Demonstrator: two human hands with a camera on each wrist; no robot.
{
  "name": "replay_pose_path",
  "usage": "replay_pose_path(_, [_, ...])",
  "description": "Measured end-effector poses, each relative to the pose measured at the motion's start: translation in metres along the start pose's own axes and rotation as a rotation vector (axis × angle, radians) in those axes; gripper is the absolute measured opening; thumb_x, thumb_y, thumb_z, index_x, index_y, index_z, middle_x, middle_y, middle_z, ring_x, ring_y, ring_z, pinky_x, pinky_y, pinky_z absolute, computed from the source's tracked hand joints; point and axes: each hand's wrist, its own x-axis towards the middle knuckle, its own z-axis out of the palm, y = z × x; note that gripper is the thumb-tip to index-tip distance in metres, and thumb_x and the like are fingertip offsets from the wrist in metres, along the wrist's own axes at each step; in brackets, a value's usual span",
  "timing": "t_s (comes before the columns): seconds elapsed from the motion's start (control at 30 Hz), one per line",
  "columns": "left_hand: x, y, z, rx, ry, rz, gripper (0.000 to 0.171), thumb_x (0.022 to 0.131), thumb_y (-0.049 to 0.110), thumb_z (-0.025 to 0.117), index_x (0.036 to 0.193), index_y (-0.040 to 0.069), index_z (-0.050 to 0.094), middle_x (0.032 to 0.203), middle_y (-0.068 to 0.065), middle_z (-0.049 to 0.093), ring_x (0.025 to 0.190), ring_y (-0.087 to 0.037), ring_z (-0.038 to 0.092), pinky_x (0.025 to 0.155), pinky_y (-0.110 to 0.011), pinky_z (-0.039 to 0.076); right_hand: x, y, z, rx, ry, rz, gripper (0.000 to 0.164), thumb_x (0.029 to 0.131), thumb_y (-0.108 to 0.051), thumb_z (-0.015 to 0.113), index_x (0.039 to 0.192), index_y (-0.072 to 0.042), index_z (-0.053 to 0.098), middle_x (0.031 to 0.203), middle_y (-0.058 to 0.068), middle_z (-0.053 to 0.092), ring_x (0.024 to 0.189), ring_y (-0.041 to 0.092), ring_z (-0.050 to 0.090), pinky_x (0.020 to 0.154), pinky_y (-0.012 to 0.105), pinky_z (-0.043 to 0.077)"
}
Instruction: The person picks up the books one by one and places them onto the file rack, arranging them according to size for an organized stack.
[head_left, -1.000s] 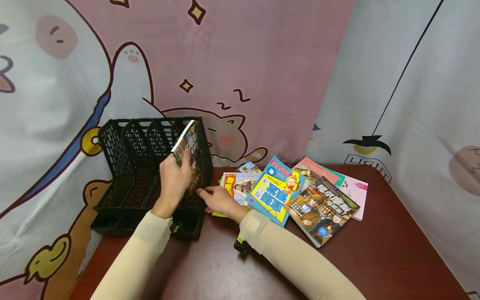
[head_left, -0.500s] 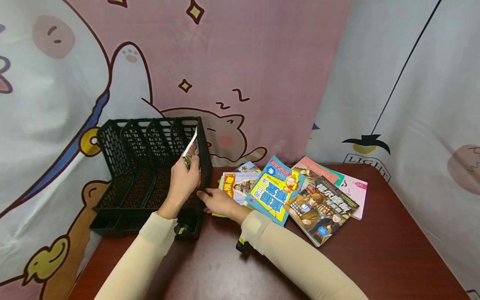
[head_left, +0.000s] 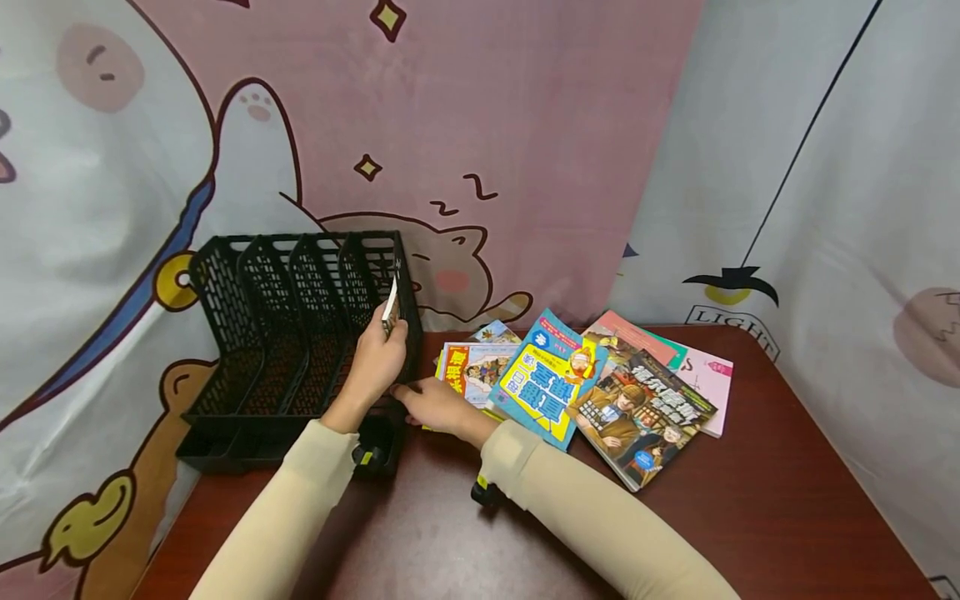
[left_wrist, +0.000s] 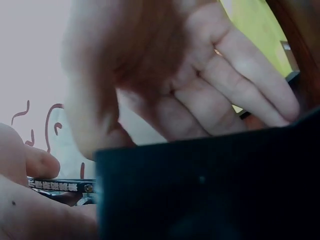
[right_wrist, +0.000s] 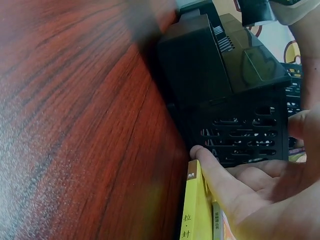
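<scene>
My left hand [head_left: 378, 354] grips a thin book [head_left: 392, 308] by its edge, upright in the rightmost slot of a black file organizer [head_left: 255, 446]. Most of the book is hidden by the hand and the organizer's side wall. In the left wrist view, the book's dark spine [left_wrist: 55, 186] shows between thumb and fingers, beside the organizer's dark panel [left_wrist: 210, 185]. My right hand [head_left: 438, 406] rests against the organizer's outer right side with its fingers extended, as the right wrist view shows. A yellow book [right_wrist: 196, 210] lies just under that hand.
Right of the organizer lie several overlapping books: a red-and-yellow one [head_left: 476, 371], a blue one [head_left: 551, 379], a dark-covered comic [head_left: 645, 417] and a pink one [head_left: 716, 379]. The brown table [head_left: 465, 525] meets a printed cloth backdrop [head_left: 525, 150].
My left hand has moved right and the book has gone lower into the rightmost slot, turning more edge-on. My right hand has stayed at the organizer's side.
</scene>
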Motion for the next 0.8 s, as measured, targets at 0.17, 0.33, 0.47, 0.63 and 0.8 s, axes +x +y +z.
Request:
replay_pose_path(0.17, [0.002, -0.005, 0.001, -0.012, -0.031, -0.026, 0.06, 0.119, 0.032, 0.042, 0.176, 0.018, 0.026, 0.167, -0.025, 0.05, 0.146, -0.044, 0.054, 0.12, -0.063, 0.044, 0.002, 0.001, 0.0, -0.004, -0.008, 0.013, 0.053, 0.111, -0.055, 0.053, 0.128, -0.013, 0.079, 0.103, 0.007, 0.082, 0.083, 0.011, 0.074, 0.068, 0.027, 0.057])
replay_pose_path(0.33, [0.006, -0.006, 0.002, -0.06, -0.059, -0.032, 0.061, 0.121, 0.035, 0.038, 0.177, 0.021, 0.021, 0.174, -0.023, 0.042, 0.156, -0.042, 0.046, 0.127, -0.064, 0.038, 0.001, 0.001, 0.0, 0.003, -0.005, 0.019, 0.055, 0.112, -0.056, 0.052, 0.13, -0.012, 0.079, 0.103, 0.007, 0.082, 0.083, 0.012, 0.074, 0.068, 0.028, 0.057])
replay_pose_path(0.47, [0.011, -0.007, 0.004, -0.081, -0.065, -0.033, 0.062, 0.121, 0.035, 0.038, 0.178, 0.02, 0.018, 0.178, -0.022, 0.036, 0.163, -0.041, 0.039, 0.132, -0.063, 0.034, 0.0, 0.0, 0.0, 0.014, -0.005, 0.02, 0.056, 0.111, -0.054, 0.052, 0.127, -0.008, 0.079, 0.104, 0.012, 0.082, 0.082, 0.014, 0.073, 0.067, 0.028, 0.056])
replay_pose_path(0.63, [0.013, -0.008, 0.006, -0.082, -0.043, -0.036, 0.062, 0.12, 0.033, 0.039, 0.177, 0.019, 0.021, 0.178, -0.02, 0.038, 0.164, -0.039, 0.038, 0.133, -0.062, 0.033, 0.0, -0.003, 0.001, 0.03, -0.007, 0.024, 0.053, 0.109, -0.054, 0.054, 0.124, -0.009, 0.079, 0.106, 0.016, 0.082, 0.082, 0.015, 0.073, 0.066, 0.028, 0.056])
replay_pose_path(0.8, [0.015, -0.009, 0.006, -0.051, -0.046, -0.037, 0.066, 0.118, 0.032, 0.045, 0.177, 0.019, 0.019, 0.173, -0.024, 0.043, 0.159, -0.042, 0.044, 0.13, -0.063, 0.037, 0.0, -0.002, 0.001, 0.009, 0.004, 0.021, 0.053, 0.109, -0.056, 0.055, 0.125, -0.012, 0.08, 0.104, 0.013, 0.083, 0.084, 0.017, 0.076, 0.065, 0.028, 0.056])
